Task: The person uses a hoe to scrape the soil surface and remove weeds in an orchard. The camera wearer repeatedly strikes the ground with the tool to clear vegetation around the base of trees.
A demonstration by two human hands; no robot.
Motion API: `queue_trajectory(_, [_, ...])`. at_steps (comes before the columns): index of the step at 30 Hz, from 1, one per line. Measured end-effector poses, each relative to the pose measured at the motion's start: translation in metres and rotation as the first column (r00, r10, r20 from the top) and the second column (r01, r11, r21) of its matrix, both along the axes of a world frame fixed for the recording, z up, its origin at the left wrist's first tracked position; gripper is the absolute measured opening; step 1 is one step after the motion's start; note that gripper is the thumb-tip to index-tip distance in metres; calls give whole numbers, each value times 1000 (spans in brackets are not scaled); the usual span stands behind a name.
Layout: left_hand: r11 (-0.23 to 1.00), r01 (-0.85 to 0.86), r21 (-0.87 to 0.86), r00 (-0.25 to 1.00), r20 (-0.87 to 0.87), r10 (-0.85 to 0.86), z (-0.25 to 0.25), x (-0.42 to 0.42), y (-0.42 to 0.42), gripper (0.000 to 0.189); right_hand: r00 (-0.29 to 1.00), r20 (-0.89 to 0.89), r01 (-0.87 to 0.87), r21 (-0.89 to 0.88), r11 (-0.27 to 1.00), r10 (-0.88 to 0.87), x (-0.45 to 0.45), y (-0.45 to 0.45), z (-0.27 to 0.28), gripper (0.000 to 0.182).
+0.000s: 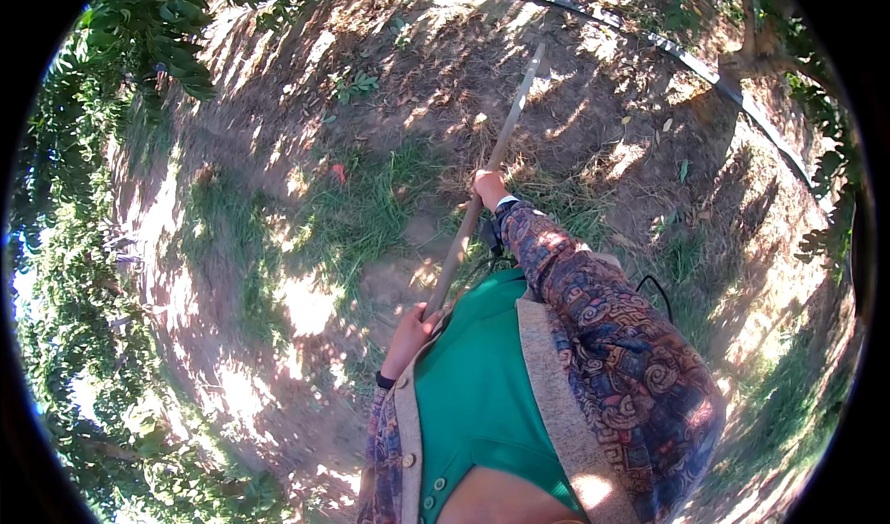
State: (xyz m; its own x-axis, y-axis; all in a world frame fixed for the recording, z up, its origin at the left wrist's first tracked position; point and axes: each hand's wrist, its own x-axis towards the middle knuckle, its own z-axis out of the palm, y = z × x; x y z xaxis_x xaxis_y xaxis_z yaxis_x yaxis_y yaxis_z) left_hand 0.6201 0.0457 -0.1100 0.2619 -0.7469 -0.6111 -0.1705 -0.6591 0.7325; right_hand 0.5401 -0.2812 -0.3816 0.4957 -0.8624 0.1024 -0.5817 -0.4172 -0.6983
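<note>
A long wooden handle (516, 110) slants from beside my waist up and away over the ground. My right hand (491, 187) grips it around the middle of its visible length, with the arm stretched forward in a patterned sleeve. Lower down, near its close end, my left hand (416, 328) is closed on the same handle beside the edge of my jacket. The far end of the handle comes down near dry soil, where a pale, blurred shape shows; what tool head it bears, I cannot tell.
A drip irrigation hose (685, 57) curves over the ground at the top and right. Grass tufts (368, 208) grow in front of me, with a small red thing (339, 173) among them. Leafy branches (160, 30) hang at the left, and a tree trunk (749, 37) stands at the upper right.
</note>
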Motion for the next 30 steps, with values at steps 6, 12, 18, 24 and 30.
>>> queue_trajectory(6, [945,266,189,948,127,-292,83,-2,-4,33,657,-265,-637,305,708,706,-21,23,52,41])
queue_trajectory(12, [960,71,271,978,171,-121,177,-10,24,33,582,-166,-679,440,588,796,-2,55,57,50])
queue_trajectory(18, [953,-11,302,978,204,-53,149,-2,39,28,837,-13,-490,429,759,547,2,73,55,21])
queue_trajectory(24, [996,-35,84,996,82,28,65,2,25,30,908,-244,-339,50,939,341,0,23,44,16])
queue_trajectory(30, [999,-26,39,998,-54,28,-35,15,1,33,861,318,187,528,828,-397,7,-20,71,21])
